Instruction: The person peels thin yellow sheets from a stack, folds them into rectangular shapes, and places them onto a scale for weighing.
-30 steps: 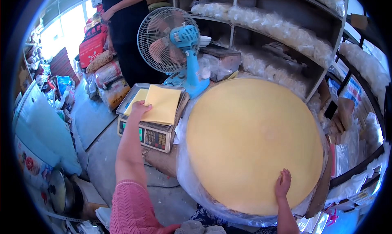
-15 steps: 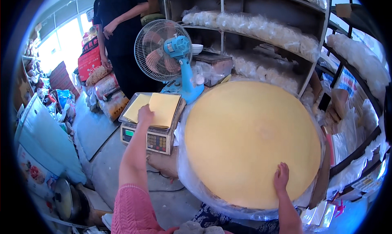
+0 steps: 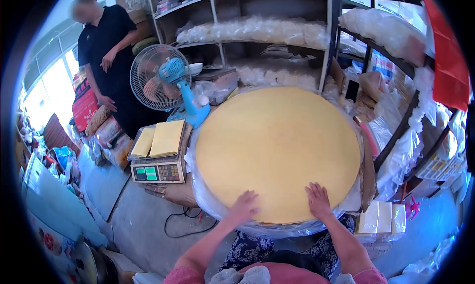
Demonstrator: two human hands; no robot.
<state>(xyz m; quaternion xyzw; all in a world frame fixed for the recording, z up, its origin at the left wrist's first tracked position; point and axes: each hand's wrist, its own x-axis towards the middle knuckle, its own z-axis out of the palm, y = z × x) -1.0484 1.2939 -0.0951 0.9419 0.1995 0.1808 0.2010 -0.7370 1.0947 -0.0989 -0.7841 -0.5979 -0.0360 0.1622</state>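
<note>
A large, flat round of thin yellow sheet (image 3: pixel 277 145), like a big pancake, lies before me on clear plastic wrap (image 3: pixel 208 202). Over its near left edge is my left hand (image 3: pixel 244 206), slightly blurred, fingers stretched out and holding nothing. My right hand (image 3: pixel 318 201) rests on the near right part with its fingers spread. To the left stands a digital scale (image 3: pixel 157 172) with a lit green display. Two folded yellow pieces (image 3: pixel 166 138) sit on its pan, one wider and nearer the round; neither hand touches them.
A blue fan (image 3: pixel 173 71) stands behind the scale. Shelves (image 3: pixel 267 44) of bagged goods line the back. A person in dark clothes (image 3: pixel 106 61) stands at far left. Wrapped yellow packs (image 3: pixel 381 217) lie at right, below a dark rack (image 3: pixel 396 148). A black cable (image 3: pixel 180 224) loops on the floor.
My left hand has let go of the folded yellow piece on the scale and come back to the round's near edge. My right hand lies flatter. The view has swung right.
</note>
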